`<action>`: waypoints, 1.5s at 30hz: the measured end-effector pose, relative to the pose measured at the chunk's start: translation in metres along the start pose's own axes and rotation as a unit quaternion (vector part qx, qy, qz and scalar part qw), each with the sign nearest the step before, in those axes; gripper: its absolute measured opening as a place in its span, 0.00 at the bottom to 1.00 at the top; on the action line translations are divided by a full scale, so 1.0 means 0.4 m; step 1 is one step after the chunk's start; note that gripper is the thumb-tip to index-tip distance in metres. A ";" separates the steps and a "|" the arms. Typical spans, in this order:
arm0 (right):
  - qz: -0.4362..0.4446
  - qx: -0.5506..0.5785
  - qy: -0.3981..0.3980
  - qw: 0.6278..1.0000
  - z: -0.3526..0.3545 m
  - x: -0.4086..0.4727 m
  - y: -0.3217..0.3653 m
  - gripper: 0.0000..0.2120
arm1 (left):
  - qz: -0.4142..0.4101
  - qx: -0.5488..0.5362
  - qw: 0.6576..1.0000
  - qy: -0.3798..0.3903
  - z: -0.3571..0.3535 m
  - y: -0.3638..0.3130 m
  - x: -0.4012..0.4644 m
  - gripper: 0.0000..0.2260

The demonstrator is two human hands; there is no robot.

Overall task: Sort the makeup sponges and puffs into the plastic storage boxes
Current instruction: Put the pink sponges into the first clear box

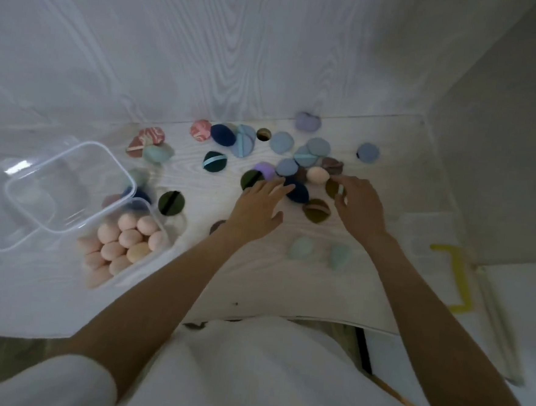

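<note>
Two hands, left (pixel 258 202) and right (pixel 360 203), fingers spread over blurred puffs (pixel 298 160), grasp unclear, dim.

The scene is dimly and evenly lit, with a cool, bluish cast and only faint shadows. Small glare spots are seen on the clear lid (pixel 44 187). Motion blur softens both hands and the puffs near them. Straight edges are bent by wide-angle distortion toward the borders.
</note>
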State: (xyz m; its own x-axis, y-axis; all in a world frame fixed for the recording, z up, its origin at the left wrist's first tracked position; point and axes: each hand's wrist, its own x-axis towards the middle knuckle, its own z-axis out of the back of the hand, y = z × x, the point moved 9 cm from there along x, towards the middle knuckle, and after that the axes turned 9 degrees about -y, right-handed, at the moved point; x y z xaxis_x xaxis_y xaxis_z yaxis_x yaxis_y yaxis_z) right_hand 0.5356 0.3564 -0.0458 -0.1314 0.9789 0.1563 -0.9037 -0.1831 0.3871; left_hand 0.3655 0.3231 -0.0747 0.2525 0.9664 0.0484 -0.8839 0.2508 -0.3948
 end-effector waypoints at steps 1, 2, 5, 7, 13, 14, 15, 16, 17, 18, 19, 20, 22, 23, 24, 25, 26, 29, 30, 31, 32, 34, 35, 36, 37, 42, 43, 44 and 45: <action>0.009 -0.003 0.010 1.000 -0.019 0.028 -0.003 0.17 | 0.009 0.002 1.000 0.005 -0.014 -0.007 0.012 0.27; 0.017 -0.009 0.021 1.000 -0.040 0.053 0.001 0.18 | 0.018 0.003 1.000 0.010 -0.026 -0.008 0.019 0.27; 0.042 -0.049 0.074 0.995 -0.116 0.107 0.005 0.19 | 0.048 0.010 0.998 0.028 -0.049 -0.009 0.025 0.26; 0.042 -0.083 0.079 0.993 -0.143 0.121 0.005 0.18 | 0.060 0.005 0.997 0.038 -0.054 -0.006 0.023 0.26; 0.079 -0.035 -0.052 0.995 -0.038 0.092 0.080 0.14 | 0.123 -0.055 0.990 -0.036 0.043 0.013 -0.001 0.16; 0.079 0.001 -0.063 0.995 -0.019 0.078 0.113 0.13 | 0.155 -0.069 0.983 -0.076 0.082 0.040 -0.028 0.14; 0.068 0.045 -0.065 0.995 -0.001 0.060 0.143 0.13 | 0.180 -0.080 0.974 -0.114 0.120 0.066 -0.062 0.12; 0.049 0.095 -0.053 0.993 0.003 0.042 0.174 0.13 | 0.201 -0.085 0.965 -0.148 0.155 0.099 -0.105 0.11; 0.026 0.145 -0.024 0.989 -0.004 0.023 0.207 0.13 | 0.214 -0.083 0.958 -0.173 0.184 0.131 -0.147 0.11; 0.009 0.194 0.017 0.981 -0.026 0.005 0.252 0.13 | 0.226 -0.070 0.952 -0.195 0.212 0.171 -0.198 0.11; -0.001 0.232 0.062 0.971 -0.061 -0.015 0.308 0.14 | 0.237 -0.048 0.946 -0.214 0.242 0.217 -0.256 0.11; -0.009 0.261 0.099 0.960 -0.087 -0.027 0.345 0.14 | 0.241 -0.025 0.944 -0.224 0.258 0.252 -0.295 0.12; -0.008 0.319 0.158 0.934 -0.137 -0.048 0.432 0.13 | 0.256 0.022 0.943 -0.209 0.273 0.329 -0.366 0.17; 0.002 0.337 0.175 0.925 -0.157 -0.056 0.471 0.13 | 0.264 0.041 0.946 -0.182 0.268 0.364 -0.390 0.19; 0.016 0.346 0.184 0.920 -0.178 -0.065 0.515 0.14 | 0.268 0.055 0.949 -0.156 0.261 0.402 -0.415 0.21; 0.027 0.352 0.187 0.916 -0.196 -0.069 0.552 0.14 | 0.265 0.060 0.954 -0.130 0.253 0.427 -0.430 0.22; 0.036 0.355 0.188 0.915 -0.211 -0.073 0.586 0.15 | 0.256 0.060 0.958 -0.116 0.247 0.442 -0.441 0.23; 0.075 0.357 0.166 0.916 -0.248 -0.081 0.698 0.18 | 0.242 0.063 0.962 -0.108 0.256 0.459 -0.461 0.24; 0.101 0.355 0.150 0.917 -0.254 -0.088 0.735 0.18 | 0.248 0.067 0.960 -0.114 0.263 0.464 -0.467 0.25; 0.133 0.346 0.132 0.919 -0.258 -0.096 0.767 0.18 | 0.253 0.070 0.957 -0.122 0.270 0.465 -0.473 0.26; 0.172 0.322 0.112 0.924 -0.266 -0.109 0.799 0.18 | 0.254 0.067 0.956 -0.131 0.276 0.468 -0.482 0.27; 0.251 0.237 0.076 0.935 -0.285 -0.134 0.844 0.18 | 0.258 0.043 0.955 -0.140 0.282 0.477 -0.497 0.30; 0.280 0.187 0.062 0.940 -0.295 -0.142 0.858 0.17 | 0.264 0.026 0.955 -0.135 0.280 0.486 -0.507 0.32; 0.306 0.134 0.046 0.941 -0.306 -0.145 0.871 0.16 | 0.270 0.008 0.955 -0.124 0.276 0.495 -0.518 0.32; 0.332 0.082 0.027 0.939 -0.312 -0.144 0.879 0.15 | 0.271 -0.005 0.956 -0.109 0.272 0.498 -0.523 0.34; 0.395 -0.070 0.048 0.915 -0.365 -0.154 0.922 0.10 | 0.262 0.002 0.964 -0.049 0.239 0.510 -0.542 0.42; 0.406 -0.106 0.081 0.904 -0.386 -0.159 0.925 0.07 | 0.260 0.006 0.964 -0.054 0.238 0.511 -0.545 0.43; 0.410 -0.142 0.126 0.892 -0.417 -0.161 0.919 0.07 | 0.258 0.005 0.964 -0.065 0.237 0.511 -0.547 0.43; 0.425 -0.174 0.152 0.875 -0.448 -0.163 0.913 0.09 | 0.257 0.000 0.963 -0.079 0.239 0.512 -0.552 0.42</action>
State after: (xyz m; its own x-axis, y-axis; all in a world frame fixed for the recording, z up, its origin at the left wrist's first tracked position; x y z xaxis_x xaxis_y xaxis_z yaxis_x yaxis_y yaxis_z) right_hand 0.1411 0.2420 -0.0773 -0.8714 0.4904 -0.0153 -0.4887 -0.8703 -0.0605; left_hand 0.0913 0.1667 -0.0783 -0.2811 0.9596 -0.0148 -0.8764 -0.2629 -0.4036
